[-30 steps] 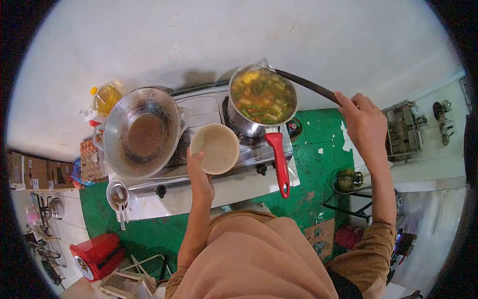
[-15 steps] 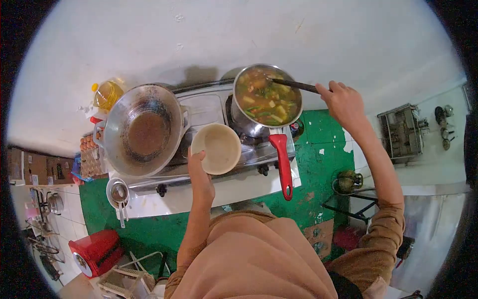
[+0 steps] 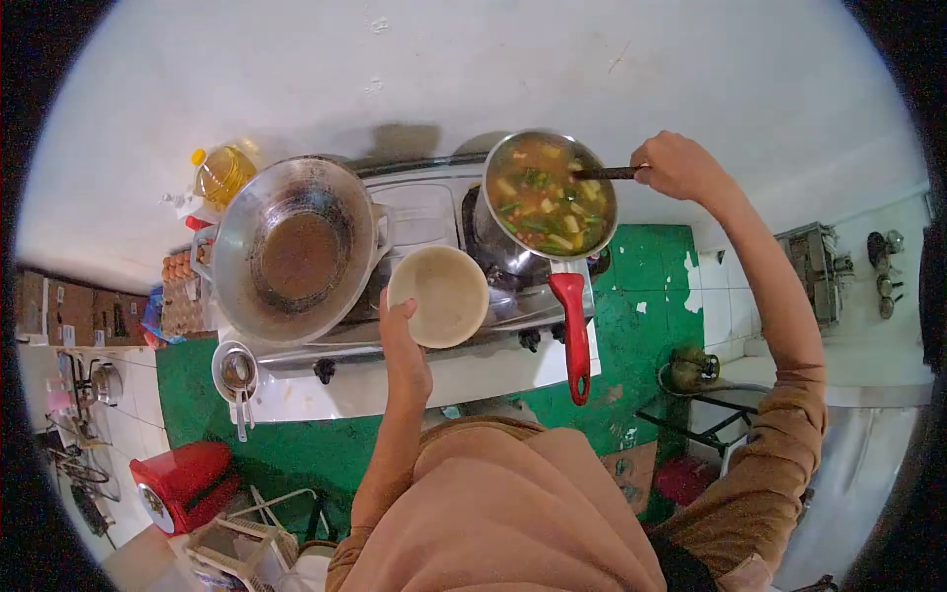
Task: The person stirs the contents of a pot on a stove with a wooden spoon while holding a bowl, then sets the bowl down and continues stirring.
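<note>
My left hand (image 3: 402,340) grips a cream bowl (image 3: 439,296) by its left rim, thumb over the edge, in front of the stove. Nothing but a pale inside shows in the bowl. My right hand (image 3: 681,166) is closed round the dark handle of a ladle (image 3: 610,174), whose head is sunk in the soup and hidden. The soup (image 3: 543,202), with green vegetables and pale chunks, fills a steel saucepan (image 3: 481,219) on the right burner. The saucepan's red handle (image 3: 572,335) points toward me.
A large wok (image 3: 232,261) with brown residue sits on the left of the stove (image 3: 409,212). Left of it are an oil bottle (image 3: 223,176) and eggs in a tray (image 3: 182,301). A small bowl with a strainer (image 3: 235,370) stands at the front left corner.
My right hand has shifted slightly up, and the ladle handle now lies nearly level, its visible part shorter. The whole scene has drifted a little with the camera. The left hand keeps the bowl.
</note>
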`<state>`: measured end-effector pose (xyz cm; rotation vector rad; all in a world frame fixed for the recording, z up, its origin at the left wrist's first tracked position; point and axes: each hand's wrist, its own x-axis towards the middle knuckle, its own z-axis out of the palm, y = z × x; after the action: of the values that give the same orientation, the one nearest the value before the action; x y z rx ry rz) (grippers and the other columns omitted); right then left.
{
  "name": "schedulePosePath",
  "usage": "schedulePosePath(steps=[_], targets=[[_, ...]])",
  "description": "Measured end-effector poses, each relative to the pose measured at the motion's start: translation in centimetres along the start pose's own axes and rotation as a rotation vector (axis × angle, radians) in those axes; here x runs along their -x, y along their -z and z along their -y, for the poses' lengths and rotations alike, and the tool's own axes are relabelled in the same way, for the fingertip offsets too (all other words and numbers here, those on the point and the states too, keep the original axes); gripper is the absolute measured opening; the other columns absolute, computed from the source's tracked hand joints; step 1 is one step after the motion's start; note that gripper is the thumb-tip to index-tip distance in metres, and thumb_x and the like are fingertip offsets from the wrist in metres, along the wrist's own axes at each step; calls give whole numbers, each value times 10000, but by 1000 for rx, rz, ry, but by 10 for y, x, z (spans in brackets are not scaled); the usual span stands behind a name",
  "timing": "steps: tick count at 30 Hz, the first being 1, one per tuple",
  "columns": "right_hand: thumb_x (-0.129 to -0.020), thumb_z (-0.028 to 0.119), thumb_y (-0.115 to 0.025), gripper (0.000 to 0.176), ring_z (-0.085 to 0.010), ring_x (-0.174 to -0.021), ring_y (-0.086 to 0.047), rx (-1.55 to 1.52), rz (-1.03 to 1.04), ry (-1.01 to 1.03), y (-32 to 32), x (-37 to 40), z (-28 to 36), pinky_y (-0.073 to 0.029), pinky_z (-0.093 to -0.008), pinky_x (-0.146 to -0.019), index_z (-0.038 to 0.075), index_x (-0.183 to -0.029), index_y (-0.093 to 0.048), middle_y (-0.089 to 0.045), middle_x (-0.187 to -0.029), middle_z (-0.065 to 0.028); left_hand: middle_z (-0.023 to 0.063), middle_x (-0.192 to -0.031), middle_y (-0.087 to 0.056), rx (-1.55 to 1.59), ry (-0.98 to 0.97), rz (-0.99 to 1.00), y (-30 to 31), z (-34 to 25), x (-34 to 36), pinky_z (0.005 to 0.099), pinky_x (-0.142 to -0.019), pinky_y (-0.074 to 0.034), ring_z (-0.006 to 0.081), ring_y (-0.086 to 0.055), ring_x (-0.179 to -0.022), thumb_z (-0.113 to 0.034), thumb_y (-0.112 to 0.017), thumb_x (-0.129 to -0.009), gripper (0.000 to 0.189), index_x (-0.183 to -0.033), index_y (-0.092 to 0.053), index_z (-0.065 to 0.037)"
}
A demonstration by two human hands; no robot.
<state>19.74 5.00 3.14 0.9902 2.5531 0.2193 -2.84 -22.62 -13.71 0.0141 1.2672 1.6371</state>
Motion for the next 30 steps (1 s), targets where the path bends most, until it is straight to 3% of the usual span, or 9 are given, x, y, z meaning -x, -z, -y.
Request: schedulePosePath(steps=[4, 6, 10, 13, 19, 22, 24, 27, 30], targets=[[-775, 167, -581, 222, -247, -502, -599, -208, 190, -50, 16, -10, -6, -487, -389, -550, 3, -885, -681, -616, -608, -157, 82, -1205, -448, -11, -35, 49, 9, 7, -7, 333, -973, -328, 204, -422, -1138, -288, -507, -791, 605, -1324, -352, -48], [-749, 206, -583, 229, -235, -479, -617, -353, 287, -124, 8, -12, -18, -487, -354, -459, -15, -716, -635, -623, -618, -146, 84, -1205, -450, -21, -45, 12, 10, 8, -7, 339, -960, -344, 203, -422, -1142, -284, -501, -791, 590, -1313, -359, -46], [-763, 188, -567, 225, -170, -408, -578, -418, 273, -7, -1, -5, -34, -451, -319, -406, -22, -753, -646, -580, -533, -108, 81, -1203, -449, -12, -43, 25, 7, -1, -1, 341, -965, -339, 208, -418, -1150, -285, -499, -792, 573, -1296, -369, -44], [-787, 176, -558, 217, -163, -396, -552, -519, 273, -216, 8, 10, -31, -437, -307, -400, -5, -826, -671, -568, -507, -95, 78, -1198, -453, 1, -42, 23, 3, -6, 3, 336, -972, -331, 204, -422, -1145, -284, -500, -793, 550, -1282, -386, -60], [-813, 197, -581, 225, -155, -422, -539, -515, 175, -251, 18, 44, -28, -449, -316, -438, 17, -898, -685, -590, -550, -103, 62, -1199, -456, -25, -102, 66, 10, 1, -6, 339, -944, -362, 186, -438, -1134, -287, -500, -792, 534, -1286, -400, -109], [-810, 219, -592, 244, -212, -516, -597, -493, 144, -374, 28, 62, -8, -480, -362, -514, 30, -934, -682, -622, -618, -132, 55, -1203, -460, 2, -51, 78, 8, -2, -6, 341, -941, -366, 187, -442, -1138, -294, -501, -791, 537, -1286, -404, -112], [-817, 241, -592, 240, -295, -638, -633, -377, 4, -238, 21, 73, -8, -492, -416, -596, 56, -941, -683, -643, -708, -159, 54, -1204, -466, 6, -50, 58, 6, -3, -5, 347, -944, -369, 189, -450, -1137, -296, -497, -791, 538, -1288, -405, -113], [-831, 254, -576, 229, -347, -741, -632, -254, -98, -241, 23, 94, 13, -495, -455, -655, 81, -942, -675, -649, -769, -165, 58, -1210, -465, -26, -38, 73, 5, -5, -6, 358, -937, -382, 195, -459, -1134, -293, -500, -789, 547, -1294, -399, -110], [-851, 254, -549, 218, -338, -710, -631, -84, -177, -245, 11, 111, 29, -501, -457, -650, 107, -969, -659, -641, -749, -152, 60, -1225, -459, -4, -37, 69, 6, -1, -11, 361, -926, -397, 202, -462, -1139, -288, -502, -788, 556, -1303, -395, -109]])
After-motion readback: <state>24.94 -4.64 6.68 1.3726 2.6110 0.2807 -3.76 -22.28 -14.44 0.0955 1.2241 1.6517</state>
